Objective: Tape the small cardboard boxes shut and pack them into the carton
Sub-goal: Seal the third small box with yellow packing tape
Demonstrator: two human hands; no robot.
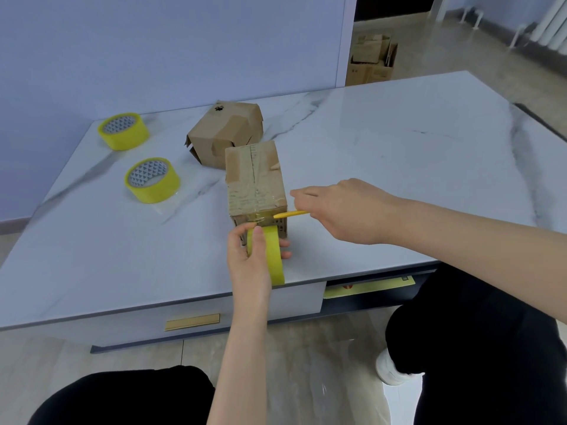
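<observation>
While the left hand (247, 260) gripped the tape roll (271, 256) taut at the six o'clock face of the small box (254, 179) mid-table (399, 148), the right hand (346, 210), reaching from three o'clock, closed on a yellow cutter (290, 214), seemingly to sever the strip.

Your left forearm rises bare from 6 o'clock, wrist straight, to your left hand (250, 256) just below frame centre. It grips the tape roll (273, 262), thumb laid on the yellow band, fingertips curling out at the roll's 3 o'clock side. Your right arm enters bare from 4 o'clock and reaches toward 9 o'clock, back of the hand up. Your right hand (343, 210) pinches a thin yellow tool (290, 214) pointing to 9 o'clock, one finger stretched out above it. It sits at 2 o'clock of the left hand, near but apart
</observation>
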